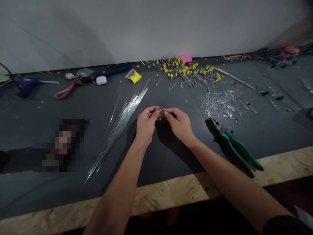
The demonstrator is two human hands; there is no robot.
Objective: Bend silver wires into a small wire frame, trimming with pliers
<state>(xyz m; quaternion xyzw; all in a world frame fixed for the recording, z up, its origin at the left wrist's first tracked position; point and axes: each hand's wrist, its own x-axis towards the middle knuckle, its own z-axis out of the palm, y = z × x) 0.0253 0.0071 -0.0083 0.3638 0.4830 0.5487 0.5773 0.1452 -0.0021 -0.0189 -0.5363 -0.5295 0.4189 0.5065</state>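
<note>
Between my fingertips, a thin metal wire (pixel 161 108) curves in a small arc just above the dark table. My left hand (pixel 147 122) pinches one side of it with thumb and fingers. The other side sits in the pinch of my right hand (pixel 179 122); the wire's full shape is partly hidden by the fingers. Left of my hands lies a bundle of long straight wires (pixel 122 122). Pliers with green and black handles (pixel 232 140) rest to the right, beside a heap of short cut wires (pixel 220 101).
Wire pieces with yellow tips (pixel 181 68) are piled at the back, near a pink lump (pixel 185 58) and a wooden stick (pixel 234 77). A yellow packet (pixel 135 76), a white case (pixel 101 80), keys (pixel 77 79) and a blue glue gun (pixel 26 86) lie left. A wooden edge (pixel 171 194) runs in front.
</note>
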